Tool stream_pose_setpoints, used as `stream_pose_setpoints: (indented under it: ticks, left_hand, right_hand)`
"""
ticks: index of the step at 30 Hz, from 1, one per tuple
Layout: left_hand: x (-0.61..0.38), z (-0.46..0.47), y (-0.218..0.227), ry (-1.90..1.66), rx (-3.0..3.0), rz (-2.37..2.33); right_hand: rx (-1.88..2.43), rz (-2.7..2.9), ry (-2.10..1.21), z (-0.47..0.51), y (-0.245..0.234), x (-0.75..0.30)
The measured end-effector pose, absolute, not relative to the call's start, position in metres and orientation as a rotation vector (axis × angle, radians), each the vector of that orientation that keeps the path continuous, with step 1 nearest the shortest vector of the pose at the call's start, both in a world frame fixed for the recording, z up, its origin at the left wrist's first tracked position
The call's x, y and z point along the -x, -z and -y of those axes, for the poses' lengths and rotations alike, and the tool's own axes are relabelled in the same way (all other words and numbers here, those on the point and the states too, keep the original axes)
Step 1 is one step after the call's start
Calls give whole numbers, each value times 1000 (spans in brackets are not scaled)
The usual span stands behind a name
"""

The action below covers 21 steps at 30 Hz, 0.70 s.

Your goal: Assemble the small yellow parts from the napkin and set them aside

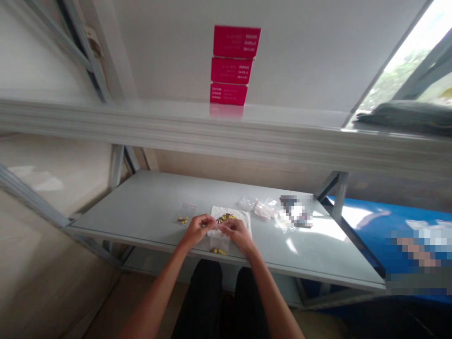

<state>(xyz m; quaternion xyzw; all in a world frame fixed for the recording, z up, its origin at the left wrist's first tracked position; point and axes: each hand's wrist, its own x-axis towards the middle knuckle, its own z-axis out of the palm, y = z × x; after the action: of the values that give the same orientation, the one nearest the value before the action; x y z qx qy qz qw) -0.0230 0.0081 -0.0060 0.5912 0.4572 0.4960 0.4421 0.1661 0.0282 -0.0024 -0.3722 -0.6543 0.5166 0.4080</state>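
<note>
My left hand (195,230) and my right hand (237,233) meet low over the front of a grey metal shelf (141,212), fingertips close together. Whatever they pinch is too small to make out. Just beyond my right hand, a white sheet of paper or tissue (240,217) carries a heap of small yellow and dark pieces (225,218). Below my hands lies a small clear bag (219,244) with yellow pieces at its bottom. Left of my left hand, another clear bag (185,213) holds a few similar pieces.
Crumpled clear plastic bags (263,208) and a blurred packet (296,210) lie to the right on the shelf. Three stacked pink boxes (231,66) stand on the shelf above. Metal uprights (334,193) frame the shelf, and a blue surface (367,230) lies beyond its right side.
</note>
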Motion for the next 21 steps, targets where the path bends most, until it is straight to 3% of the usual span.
stream_pose_setpoints:
  ticks: [10,21]
  left_hand:
    - [24,-15,14,-1140,-1496,-1106]
    - [9,-19,16,-1204,-1396,-1097]
  right_hand:
    - [974,1571,-1029,-26,12,-166]
    - [933,1503,-1055,-22,9,-167]
